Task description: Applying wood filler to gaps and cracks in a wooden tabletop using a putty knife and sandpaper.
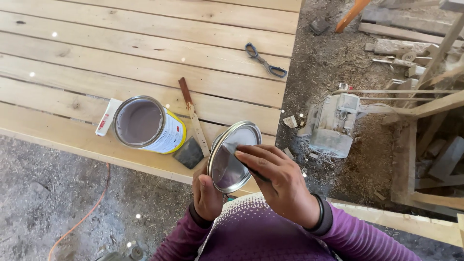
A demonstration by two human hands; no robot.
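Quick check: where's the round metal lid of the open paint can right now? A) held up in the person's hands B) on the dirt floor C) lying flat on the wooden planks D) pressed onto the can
A: the round metal lid is held tilted between the left hand and the right hand, clear of the planks, while the yellow-and-white paint can stands open on the wooden plank platform.

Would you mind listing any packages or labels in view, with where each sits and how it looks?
Open can: on the plank table, left of the hands; round, with a white and yellow label bearing a red patch, grey-mauve contents.
Small white tube or packet: against the can's left side; oblong, with red marking.
No screens or signs.
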